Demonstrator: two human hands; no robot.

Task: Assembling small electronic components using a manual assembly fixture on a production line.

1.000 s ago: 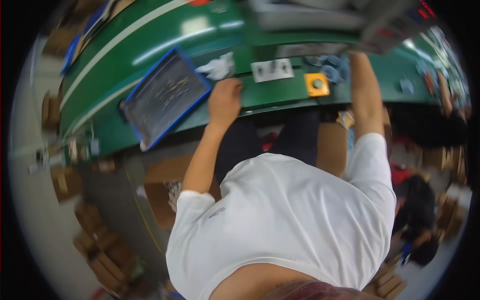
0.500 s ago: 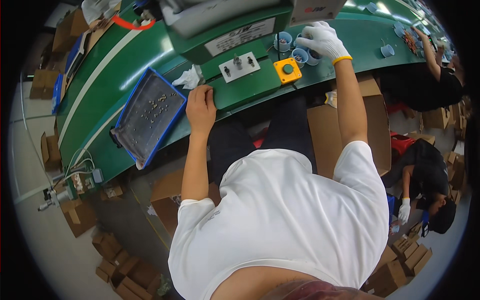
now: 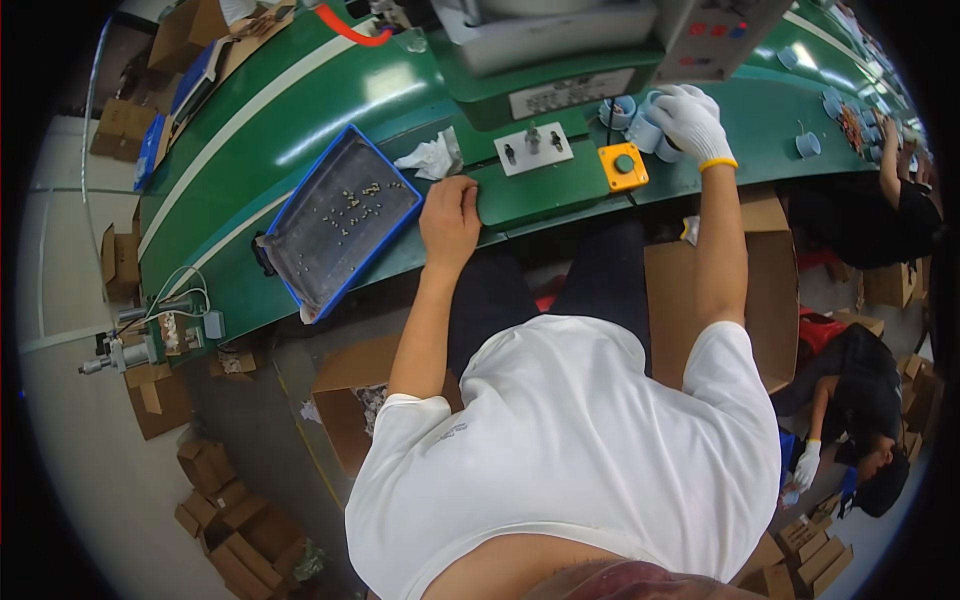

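Observation:
My right hand (image 3: 690,122), in a white knit glove with a yellow cuff, is closed on a light blue cup (image 3: 643,131), which tilts so that its outer wall shows. Beside it stands another blue cup (image 3: 618,112) with small parts inside. My bare left hand (image 3: 450,218) lies at the bench edge, against the green base of a press (image 3: 540,196). Its fingers are together and curled; whatever they may hold is hidden. On the base is a metal plate (image 3: 533,150) with small fixtures. Left of that hand lies a blue-rimmed tray (image 3: 385,228) with scattered small metal parts (image 3: 352,207).
A yellow box with a green button (image 3: 624,166) sits right of the press base. Crumpled white cloth (image 3: 430,157) lies behind my left hand. An open carton (image 3: 720,300) stands below the bench. Two other people work at the right, one wearing a white glove (image 3: 806,466).
My view has shifted, moving the bench scene rightward in the picture. The blue cup by my right hand has tipped over in its grasp. My left hand stays beside the press base.

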